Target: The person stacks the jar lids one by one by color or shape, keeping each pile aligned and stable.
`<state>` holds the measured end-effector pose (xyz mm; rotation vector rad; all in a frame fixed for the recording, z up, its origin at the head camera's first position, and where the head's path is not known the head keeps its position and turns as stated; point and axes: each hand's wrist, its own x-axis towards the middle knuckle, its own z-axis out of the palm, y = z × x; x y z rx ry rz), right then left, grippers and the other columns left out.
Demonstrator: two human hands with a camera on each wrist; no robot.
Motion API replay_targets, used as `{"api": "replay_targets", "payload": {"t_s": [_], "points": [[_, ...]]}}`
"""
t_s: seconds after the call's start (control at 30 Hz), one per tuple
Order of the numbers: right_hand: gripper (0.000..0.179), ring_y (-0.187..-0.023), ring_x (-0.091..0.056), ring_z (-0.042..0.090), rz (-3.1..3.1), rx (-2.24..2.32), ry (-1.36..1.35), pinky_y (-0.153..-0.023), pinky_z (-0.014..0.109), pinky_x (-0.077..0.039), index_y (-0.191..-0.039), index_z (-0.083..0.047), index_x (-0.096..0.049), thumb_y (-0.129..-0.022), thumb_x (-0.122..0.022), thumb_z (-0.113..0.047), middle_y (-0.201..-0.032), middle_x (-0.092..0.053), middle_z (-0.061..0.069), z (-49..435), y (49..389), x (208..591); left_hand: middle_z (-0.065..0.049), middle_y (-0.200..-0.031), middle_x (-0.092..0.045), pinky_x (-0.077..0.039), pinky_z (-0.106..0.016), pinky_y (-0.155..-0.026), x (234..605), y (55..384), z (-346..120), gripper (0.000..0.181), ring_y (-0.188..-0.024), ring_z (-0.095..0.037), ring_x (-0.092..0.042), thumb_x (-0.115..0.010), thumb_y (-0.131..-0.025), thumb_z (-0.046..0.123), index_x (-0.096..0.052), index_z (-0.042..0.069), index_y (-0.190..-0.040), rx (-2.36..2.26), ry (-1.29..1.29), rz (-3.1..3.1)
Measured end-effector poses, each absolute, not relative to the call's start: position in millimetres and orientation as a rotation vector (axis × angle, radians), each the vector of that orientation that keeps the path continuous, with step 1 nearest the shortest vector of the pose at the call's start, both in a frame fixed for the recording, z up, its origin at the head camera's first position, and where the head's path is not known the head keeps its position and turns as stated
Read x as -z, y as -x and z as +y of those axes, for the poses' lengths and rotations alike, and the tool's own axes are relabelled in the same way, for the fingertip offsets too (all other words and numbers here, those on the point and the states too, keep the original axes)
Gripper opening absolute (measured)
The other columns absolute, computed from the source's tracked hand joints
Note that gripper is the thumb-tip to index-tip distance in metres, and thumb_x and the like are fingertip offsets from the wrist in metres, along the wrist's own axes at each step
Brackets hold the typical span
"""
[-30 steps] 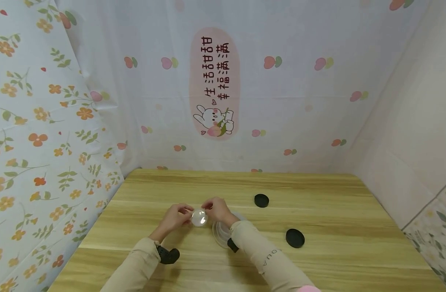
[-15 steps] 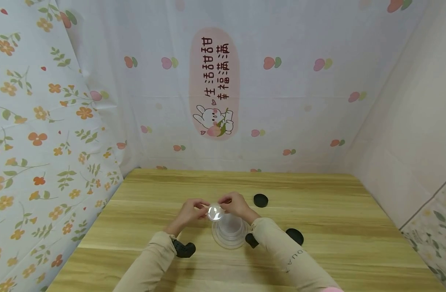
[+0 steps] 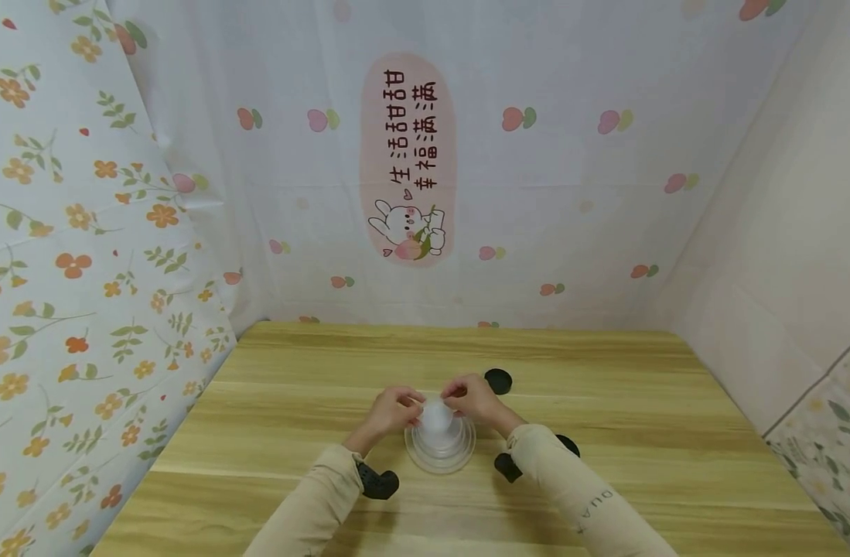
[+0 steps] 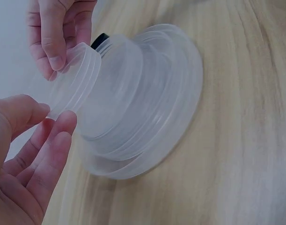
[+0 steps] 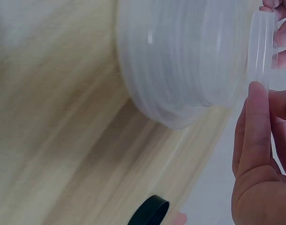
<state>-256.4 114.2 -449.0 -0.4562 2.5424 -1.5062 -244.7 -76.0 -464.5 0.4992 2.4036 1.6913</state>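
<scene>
Both hands pinch a small shallow round piece of clear plastic, like a lid (image 3: 436, 415), by opposite edges. My left hand (image 3: 390, 411) has thumb and fingertips on its left edge. On the right edge are the thumb and fingertips of my right hand (image 3: 479, 399). Just beneath stands a stepped stack of clear round plastic pieces (image 4: 143, 93), widest at the bottom. In the left wrist view the lid (image 4: 79, 79) is tilted and apart from the stack's top. The right wrist view shows the lid (image 5: 260, 47) edge-on, with a gap to the stack (image 5: 175, 61).
A black round lid (image 3: 498, 381) lies on the wooden table (image 3: 313, 356) behind the right hand. Another black lid (image 3: 568, 445) is partly hidden by the right sleeve (image 3: 571, 480). A patterned cloth (image 3: 557, 193) hangs behind the table.
Both hands have moved right together with the clear lid, from left of the stack to above it. The black lids lie where they were.
</scene>
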Motion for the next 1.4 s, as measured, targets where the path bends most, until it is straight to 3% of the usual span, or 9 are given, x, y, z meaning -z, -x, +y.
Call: {"api": "replay_targets", "payload": {"t_s": [0.33,0.83,1.4], "points": [[0.005,-0.063,-0.054,0.012,2.561,1.494,0.472,-0.054,0.027,-0.051,-0.08,0.004,-0.064,-0.078,-0.06,0.006,-0.074,-0.057,0.006,121.1,252.6,455.6,-0.012,-0.072,-0.057,-0.052,-0.032,-0.055,455.7,233.8,-64.4,0.017,-0.057,-0.023,-0.062,-0.056,-0.078,-0.005,-0.061,-0.009,-0.094,-1.597,-0.413,2.464],[0.004,-0.063,-0.055,0.013,2.556,1.525,0.47,-0.053,0.026,-0.051,-0.08,0.005,-0.063,-0.078,-0.059,0.006,-0.072,-0.059,0.007,124.4,248.4,460.0,-0.006,-0.071,-0.056,-0.047,-0.023,-0.05,460.8,232.8,-61.2,0.015,-0.056,-0.012,-0.055,-0.056,-0.079,0.0,-0.063,-0.006,-0.092,-1.483,-0.504,2.572],[0.004,-0.06,-0.055,0.013,2.563,1.517,0.456,-0.053,0.026,-0.05,-0.081,0.005,-0.063,-0.079,-0.06,0.005,-0.071,-0.058,0.006,124.9,248.6,462.4,-0.003,-0.07,-0.053,-0.046,-0.022,-0.051,463.5,233.7,-60.7,0.016,-0.055,-0.009,-0.051,-0.057,-0.079,0.001,-0.063,-0.006,-0.092,-1.489,-0.481,2.568]]}}
